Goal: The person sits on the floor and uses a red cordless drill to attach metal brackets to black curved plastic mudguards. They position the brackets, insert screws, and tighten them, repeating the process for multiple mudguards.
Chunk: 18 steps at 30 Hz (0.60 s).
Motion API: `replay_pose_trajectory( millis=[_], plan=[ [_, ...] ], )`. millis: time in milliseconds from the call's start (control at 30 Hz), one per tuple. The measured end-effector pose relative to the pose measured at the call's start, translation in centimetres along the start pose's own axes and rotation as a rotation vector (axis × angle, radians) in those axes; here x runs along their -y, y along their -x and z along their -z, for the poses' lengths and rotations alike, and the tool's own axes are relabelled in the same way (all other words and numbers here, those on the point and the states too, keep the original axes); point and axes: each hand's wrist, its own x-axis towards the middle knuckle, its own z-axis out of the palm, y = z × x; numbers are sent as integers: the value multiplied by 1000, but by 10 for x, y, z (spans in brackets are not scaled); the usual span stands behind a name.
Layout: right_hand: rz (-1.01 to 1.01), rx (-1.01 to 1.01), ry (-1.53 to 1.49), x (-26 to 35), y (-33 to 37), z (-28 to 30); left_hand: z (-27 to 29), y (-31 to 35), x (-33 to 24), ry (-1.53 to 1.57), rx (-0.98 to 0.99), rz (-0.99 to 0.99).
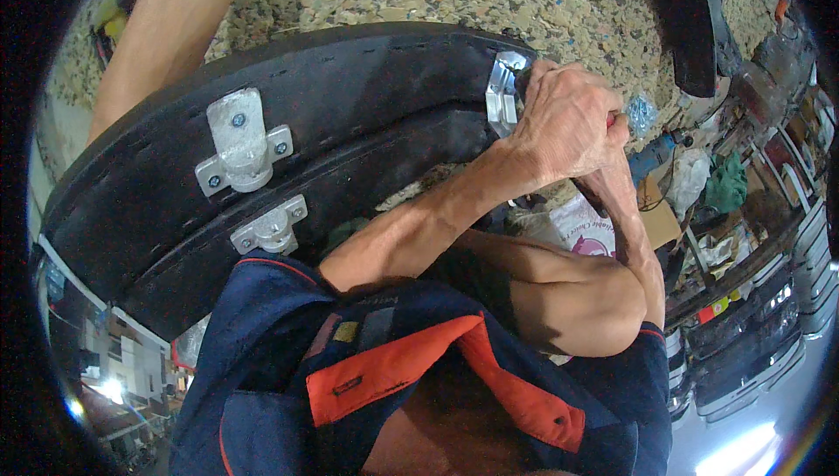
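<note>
Black leathery curved panel (350, 74), shiny metal bracket (500, 100), left fingers (599, 91) clenched, right fingers (617, 131) unclear.

Left hand (568, 113): curled, back upward
Right hand (617, 145): mostly hidden, against it
Forearms (428, 222): converging far right
</note>
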Motion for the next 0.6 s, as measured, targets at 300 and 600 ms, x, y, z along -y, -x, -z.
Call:
replay_pose_trajectory(
  millis=[300, 600],
  plan=[
    [132, -190, 77, -18, 23, -36, 3, 31, 0, 2, -77, 60],
    [230, -484, 22, -47, 115, -79, -25, 130, -66, 26, 182, 24]
  ],
)
